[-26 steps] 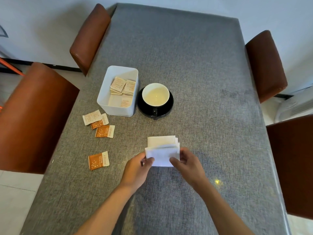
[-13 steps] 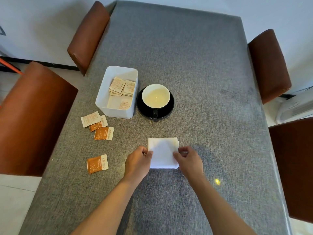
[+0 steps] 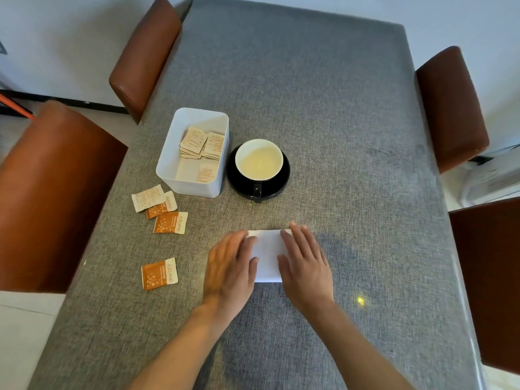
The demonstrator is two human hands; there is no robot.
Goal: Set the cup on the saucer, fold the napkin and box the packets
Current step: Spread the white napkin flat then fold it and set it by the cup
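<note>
Now I have both palms flat on the folded white paper napkin [image 3: 267, 256], left hand [image 3: 229, 267] on its left edge and right hand [image 3: 305, 264] on its right, fingers spread, gripping nothing. It lies on the grey cloth counter [image 3: 337, 136], nearer me than the white-lined cup [image 3: 259, 161] on its black saucer [image 3: 284, 175]. Loose orange-and-white packets [image 3: 159, 274] lie to the left, closest to my left hand, short of the white plastic box [image 3: 168, 167].

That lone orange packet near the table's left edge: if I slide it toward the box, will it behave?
The orange packet looks thin and flat, so it is probably light and floppy. On the coarse grey tablecloth it may drag or buckle rather than glide. Its near corner seems slightly lifted, so pinching that edge and lifting is likely easier than pushing.
</note>
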